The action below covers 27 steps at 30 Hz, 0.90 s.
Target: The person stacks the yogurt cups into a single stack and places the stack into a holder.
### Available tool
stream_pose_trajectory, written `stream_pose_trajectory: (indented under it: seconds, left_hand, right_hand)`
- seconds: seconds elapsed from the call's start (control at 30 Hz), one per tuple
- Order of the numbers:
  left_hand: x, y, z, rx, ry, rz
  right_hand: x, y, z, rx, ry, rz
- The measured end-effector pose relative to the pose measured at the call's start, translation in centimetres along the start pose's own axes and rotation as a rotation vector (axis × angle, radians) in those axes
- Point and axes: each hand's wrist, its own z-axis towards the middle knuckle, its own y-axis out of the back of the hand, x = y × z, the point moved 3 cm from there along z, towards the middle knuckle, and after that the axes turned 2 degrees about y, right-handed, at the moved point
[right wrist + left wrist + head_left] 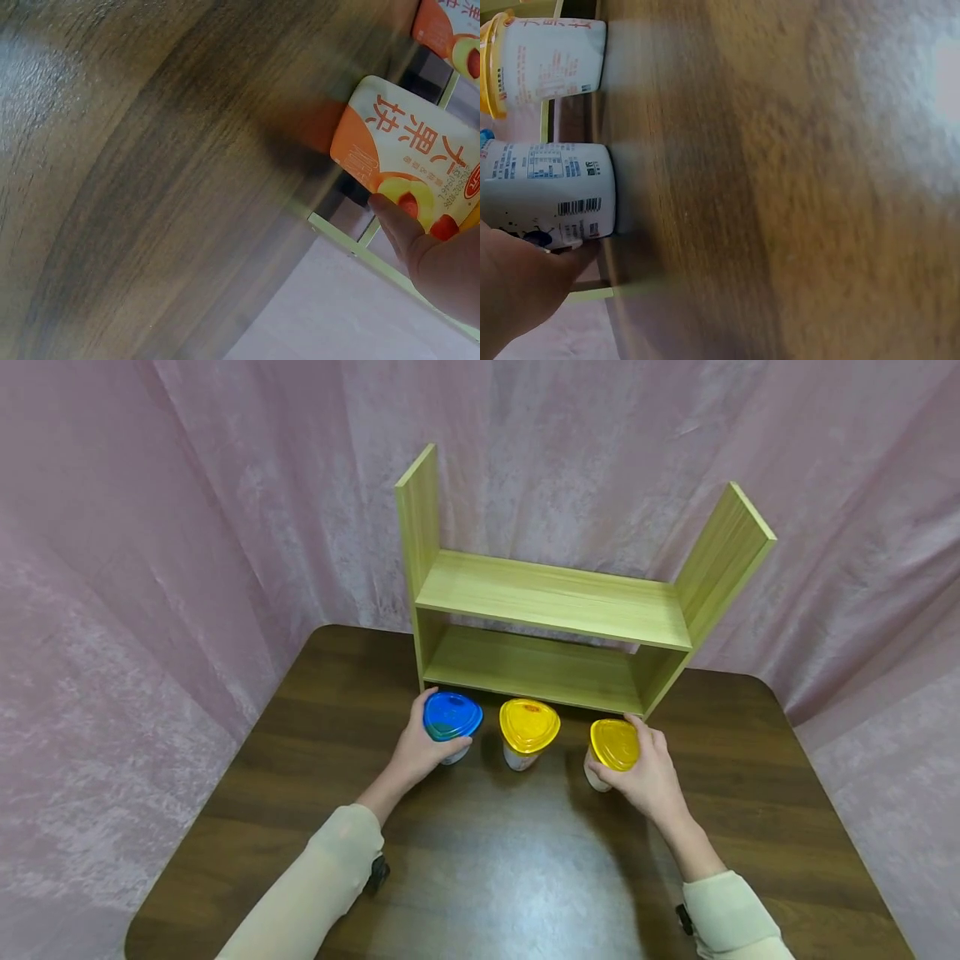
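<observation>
Your L hand (pixel 415 752) gripped blue-lid cup (pixel 452 718), R hand (pixel 649 777) gripped right yellow-lid cup (pixel 613 746), middle yellow-lid cup (pixel 528 728) between, shelf (pixel 555 610) behind.

Head cam: high, looking forward-down over the dark wooden table (pixel 480 877), whole scene visible. Wrist cams: rolled sideways, low, close to tabletop. Left wrist and head share the blue-lidded white cup (pixel 551 191); right wrist and head share the yellow-lidded orange cup (pixel 409 161).

Both wrist views blur the table (pixel 780 187); cup labels are cut off.
</observation>
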Motion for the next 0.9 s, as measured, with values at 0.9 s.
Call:
stream_pose_trajectory:
  seconds: [0.9]
  left_hand:
    - [0.0, -0.6, 0.0, -0.027, -0.020, -0.041]
  right_hand:
    - [10.1, 4.8, 4.5, -0.060, 0.193, 0.083]
